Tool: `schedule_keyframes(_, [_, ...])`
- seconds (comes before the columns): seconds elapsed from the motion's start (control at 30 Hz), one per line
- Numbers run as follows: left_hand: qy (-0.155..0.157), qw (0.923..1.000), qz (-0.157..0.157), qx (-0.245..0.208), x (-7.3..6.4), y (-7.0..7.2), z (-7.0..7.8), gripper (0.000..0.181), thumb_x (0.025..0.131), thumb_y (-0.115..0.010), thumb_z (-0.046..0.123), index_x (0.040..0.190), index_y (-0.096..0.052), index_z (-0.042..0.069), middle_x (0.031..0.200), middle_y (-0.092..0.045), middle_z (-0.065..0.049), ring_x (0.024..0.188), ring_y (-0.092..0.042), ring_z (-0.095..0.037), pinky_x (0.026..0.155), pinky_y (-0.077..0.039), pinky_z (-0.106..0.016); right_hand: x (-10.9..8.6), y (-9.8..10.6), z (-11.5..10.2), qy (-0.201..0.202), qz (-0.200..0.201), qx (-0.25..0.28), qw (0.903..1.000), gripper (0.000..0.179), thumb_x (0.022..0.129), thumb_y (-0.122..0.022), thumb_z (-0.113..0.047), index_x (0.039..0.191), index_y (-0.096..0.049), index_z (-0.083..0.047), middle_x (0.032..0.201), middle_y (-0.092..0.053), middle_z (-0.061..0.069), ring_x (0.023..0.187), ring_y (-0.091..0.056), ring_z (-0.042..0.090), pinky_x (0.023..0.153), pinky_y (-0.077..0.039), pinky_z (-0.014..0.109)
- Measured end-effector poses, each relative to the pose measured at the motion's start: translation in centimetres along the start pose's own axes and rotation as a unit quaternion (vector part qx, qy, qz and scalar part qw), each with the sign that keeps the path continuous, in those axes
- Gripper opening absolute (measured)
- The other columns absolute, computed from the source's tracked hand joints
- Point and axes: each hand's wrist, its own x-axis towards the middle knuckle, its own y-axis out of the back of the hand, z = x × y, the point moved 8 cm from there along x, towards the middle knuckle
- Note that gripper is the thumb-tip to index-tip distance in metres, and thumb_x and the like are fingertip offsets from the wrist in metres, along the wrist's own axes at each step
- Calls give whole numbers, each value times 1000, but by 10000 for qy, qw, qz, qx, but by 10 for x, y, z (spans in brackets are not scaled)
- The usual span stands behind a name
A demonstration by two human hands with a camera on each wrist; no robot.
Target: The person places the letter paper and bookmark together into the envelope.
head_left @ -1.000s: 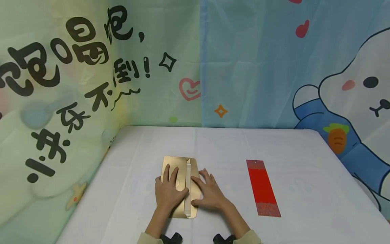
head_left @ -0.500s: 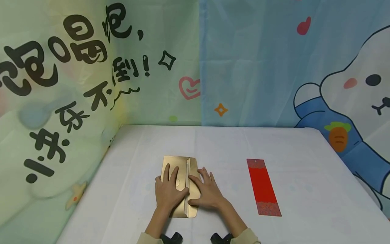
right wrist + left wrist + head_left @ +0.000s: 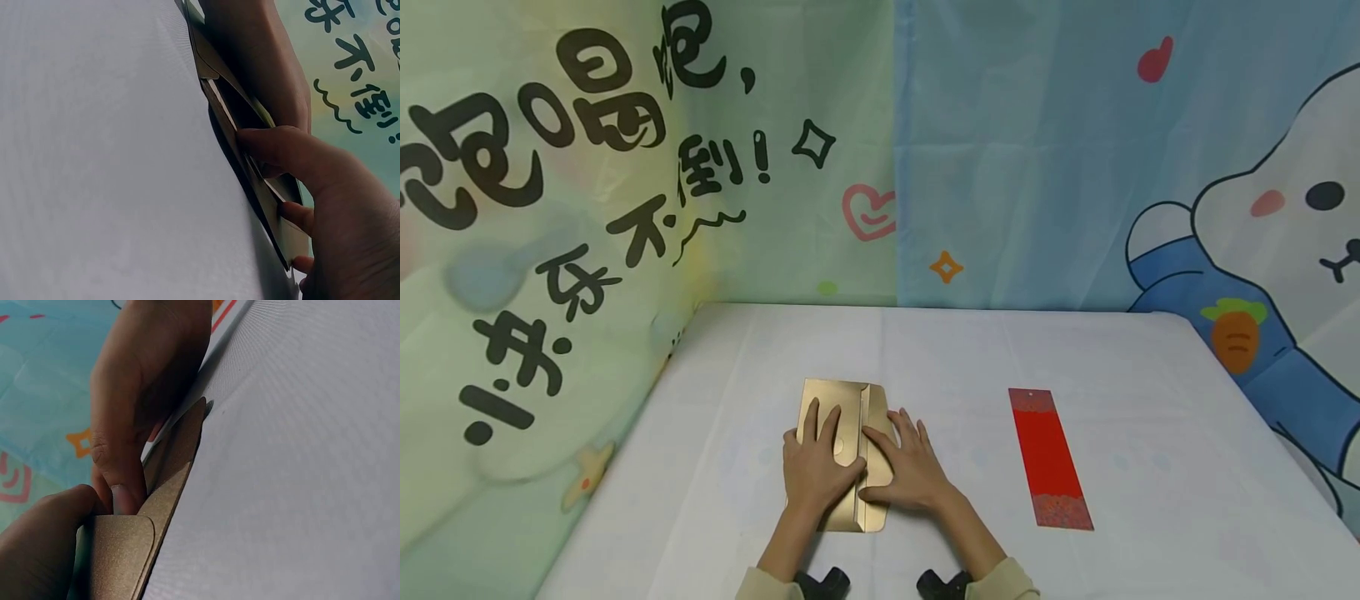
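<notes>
Apparently the work is partway along. On the white surface, at the lower middle of the head view, lies a gold folded sheet, its long side panel folded over but, I judge, not yet lying flat, since both wrist views show a gap beneath its edge. What seems left is closing that gap. The red strip, at the lower right, lies flat and apart from both hands.

The left hand rests on the sheet with fingers extended and spread, thumb near the seam, gripping nothing. The right hand has thumb and forefinger well apart, their tips touching the panel near the seam; it looks relaxed rather than clenched.

Hard to make out: the left palm covers much of the sheet, and the underside of the panel is dark in the right wrist view. A pale line runs along the edge there; whether it is adhesive or bare paper, I cannot tell.
</notes>
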Motion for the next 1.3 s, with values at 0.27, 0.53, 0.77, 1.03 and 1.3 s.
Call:
schedule_keyframes(0.27, [-27,10000,30,3,0,0,0,80,62,-60,52,136,-47,23,147,-29,-9,96,-44,-41,74,-41,-45,0,3,-3,-5,-46,-23,10000,88,63,-64,-60,138,-44,-18,143,-28,21,136,-14,39,106,-10,54])
schedule_keyframes(0.53, [-54,10000,55,21,1,1,1,80,62,-60,52,136,-47,22,147,-29,-9,94,-44,-40,72,-41,-43,1,6,-5,-35,-83,32,10000,87,64,-63,-58,139,-44,-19,144,-28,21,135,-15,39,105,-10,56])
schedule_keyframes(0.77, [-122,9998,123,-18,0,2,2,77,62,-61,50,133,-51,21,147,-30,-10,93,-45,-41,73,-41,-43,2,2,-3,-130,-175,-80,9997,90,63,-62,-64,141,-41,-22,146,-24,20,136,-13,37,106,-7,55])
schedule_keyframes(1.03, [-118,9999,91,42,0,1,2,76,63,-60,50,133,-51,21,146,-31,-10,93,-44,-41,73,-41,-43,1,1,-2,-157,-176,-133,9996,92,63,-63,-67,140,-41,-24,146,-25,19,137,-14,36,106,-8,54])
schedule_keyframes(1.3, [-129,9998,131,-18,0,1,2,77,62,-62,50,132,-51,20,146,-31,-11,93,-44,-41,73,-41,-44,1,2,-3,-160,-144,-135,9997,91,63,-62,-67,140,-42,-24,146,-25,19,137,-13,36,106,-8,54])
